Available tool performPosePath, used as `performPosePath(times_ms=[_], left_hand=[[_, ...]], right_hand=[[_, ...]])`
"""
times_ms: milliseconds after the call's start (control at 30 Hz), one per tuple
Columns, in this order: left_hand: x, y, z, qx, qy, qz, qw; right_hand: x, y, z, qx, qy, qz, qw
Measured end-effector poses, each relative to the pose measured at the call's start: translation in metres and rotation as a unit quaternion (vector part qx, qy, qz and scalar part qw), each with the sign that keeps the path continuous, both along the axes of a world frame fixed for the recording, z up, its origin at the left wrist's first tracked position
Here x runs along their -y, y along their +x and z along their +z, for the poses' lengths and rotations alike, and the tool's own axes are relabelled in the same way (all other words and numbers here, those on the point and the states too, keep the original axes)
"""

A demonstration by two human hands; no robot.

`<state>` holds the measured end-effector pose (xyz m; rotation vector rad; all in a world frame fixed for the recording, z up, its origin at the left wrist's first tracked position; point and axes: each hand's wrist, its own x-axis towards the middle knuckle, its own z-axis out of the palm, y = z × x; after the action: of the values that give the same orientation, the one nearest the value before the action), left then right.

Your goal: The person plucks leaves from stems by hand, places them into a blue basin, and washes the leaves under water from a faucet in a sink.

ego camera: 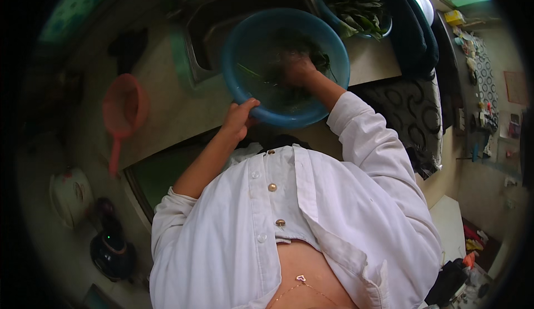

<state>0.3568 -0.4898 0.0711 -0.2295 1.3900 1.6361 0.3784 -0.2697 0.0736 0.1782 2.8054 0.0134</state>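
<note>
A round blue plastic basin (pixel 285 120) of water stands partly over the near edge of a metal sink (pixel 204 54). Leafy greens (pixel 288 42) lie dark under the water, with a thin green stem floating to their left. My left hand (pixel 242 117) grips the basin's rim at the lower left, thumb on top. Inside the basin, my right hand (pixel 298 69) is down in the water among the greens; its fingers are blurred and partly hidden, so what they hold does not show.
A second blue basin (pixel 324 6) heaped with leafy greens (pixel 358 8) is at the upper right, beside dark cloth (pixel 406 29). On the left counter lies a red plastic dipper (pixel 125 104). Farther down are a whitish appliance (pixel 73 196) and a dark rounded pot (pixel 110 254).
</note>
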Motion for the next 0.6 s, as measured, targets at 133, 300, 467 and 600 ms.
performPosePath(times_ms=[133, 300, 467, 600], left_hand=[[-0.004, 0.009, 0.009, 0.004, -0.006, -0.008, 1.0], [0.041, -0.015, 0.004, -0.21, -0.042, 0.008, 0.977], [0.158, -0.105, 0.019, -0.763, -0.421, 0.018, 0.49], [0.214, -0.142, 0.011, -0.715, -0.466, -0.01, 0.521]], right_hand=[[-0.009, -0.006, -0.002, -0.12, -0.101, -0.115, 0.981], [-0.039, -0.025, -0.014, -0.243, -0.224, -0.212, 0.92], [-0.05, 0.01, 0.035, -0.135, -0.257, -0.068, 0.955], [-0.011, 0.04, 0.043, -0.069, -0.05, 0.016, 0.996]])
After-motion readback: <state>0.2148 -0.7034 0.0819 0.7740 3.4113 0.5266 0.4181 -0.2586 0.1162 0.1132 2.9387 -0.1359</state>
